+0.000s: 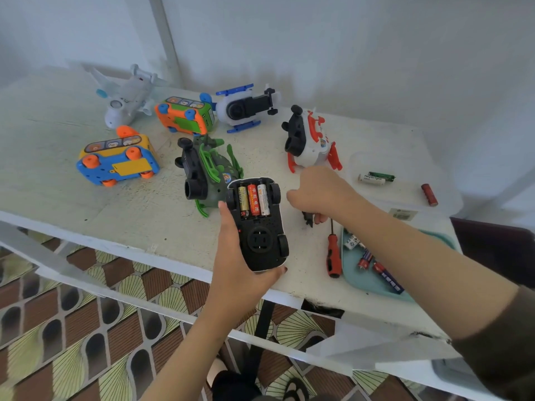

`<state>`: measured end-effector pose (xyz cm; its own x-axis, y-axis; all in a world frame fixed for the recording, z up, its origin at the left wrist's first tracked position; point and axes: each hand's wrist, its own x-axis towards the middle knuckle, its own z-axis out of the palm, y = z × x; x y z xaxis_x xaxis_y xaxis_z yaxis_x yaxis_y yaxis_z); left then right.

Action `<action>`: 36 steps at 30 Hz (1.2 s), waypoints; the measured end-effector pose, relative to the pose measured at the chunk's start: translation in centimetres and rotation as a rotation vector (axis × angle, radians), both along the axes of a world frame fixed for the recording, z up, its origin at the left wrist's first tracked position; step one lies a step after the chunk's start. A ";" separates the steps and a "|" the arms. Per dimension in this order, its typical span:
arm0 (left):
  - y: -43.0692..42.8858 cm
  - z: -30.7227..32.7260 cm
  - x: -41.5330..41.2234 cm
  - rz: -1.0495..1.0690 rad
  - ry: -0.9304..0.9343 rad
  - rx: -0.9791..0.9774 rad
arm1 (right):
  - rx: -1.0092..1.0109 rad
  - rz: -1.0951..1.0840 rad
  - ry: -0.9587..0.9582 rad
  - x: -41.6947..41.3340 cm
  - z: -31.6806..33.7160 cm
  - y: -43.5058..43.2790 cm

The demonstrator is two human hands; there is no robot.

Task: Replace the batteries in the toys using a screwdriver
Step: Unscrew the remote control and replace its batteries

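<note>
Three batteries sit in the open bay of the car, centre frame, underside up, its flanks gripped by the left hand. Judged light, rigid, smooth plastic; the flanks suit holding. Toys crowd upper left. Right hand, fingers curled, pinches a dark piece. Screwdriver and tray lie lower right, neither obstructing.

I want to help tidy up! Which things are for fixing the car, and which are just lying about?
In the job: black toy car, held by the left hand; three batteries inside it; small black piece in the right hand; red-handled screwdriver; spare batteries in the teal tray.
Lying about: white plane; orange bus; blue bus; blue-and-white helicopter; green toy; red-and-white toy.
</note>
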<state>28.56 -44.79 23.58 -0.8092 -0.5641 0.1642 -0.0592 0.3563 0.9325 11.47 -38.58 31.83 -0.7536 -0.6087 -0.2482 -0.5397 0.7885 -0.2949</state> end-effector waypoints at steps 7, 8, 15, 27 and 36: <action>-0.5 -0.2 -1.0 -0.085 0.011 0.039 | -0.199 -0.098 0.072 -0.3 1.6 1.7; -0.6 -0.3 -0.9 -0.080 0.011 0.026 | -0.250 -0.104 0.051 -0.4 1.9 1.9; -1.5 -0.3 -1.0 -0.011 0.003 -0.122 | -0.599 -0.161 -0.077 0.2 3.2 2.9; -2.6 -0.2 -1.5 -0.126 0.041 -0.039 | -0.775 -0.288 -0.816 3.2 0.8 2.7; -2.6 -0.3 -1.4 -0.182 0.116 -0.031 | -0.779 -0.335 -0.853 3.7 0.3 2.1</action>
